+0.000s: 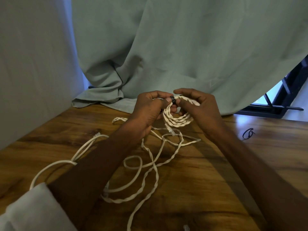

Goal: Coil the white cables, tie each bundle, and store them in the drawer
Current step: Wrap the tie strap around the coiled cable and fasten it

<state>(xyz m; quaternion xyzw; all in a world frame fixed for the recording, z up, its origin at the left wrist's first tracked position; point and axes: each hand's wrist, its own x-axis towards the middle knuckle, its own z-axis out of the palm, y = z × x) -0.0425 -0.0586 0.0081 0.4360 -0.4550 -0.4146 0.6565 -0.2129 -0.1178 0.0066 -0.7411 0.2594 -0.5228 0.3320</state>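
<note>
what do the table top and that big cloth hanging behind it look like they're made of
Table top: wood or a wood-look laminate, brown with dark grain streaks and a soft sheen where light reflects; which one is unclear. Cloth: matte woven fabric, pale grey-green, hanging in soft folds.

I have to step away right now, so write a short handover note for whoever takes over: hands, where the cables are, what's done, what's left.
Left hand: its grip pinches the dark tie at the top of the coiled bundle.
Right hand: holds the bundle's other side, above the wooden table.
Loose white cables lie uncoiled on the table beneath the arms; a spare dark tie lies at the right.
Done: one cable coiled, tie going on.
Left: finish this tie, coil and tie the loose cables, store them all. The drawer is not in view.
</note>
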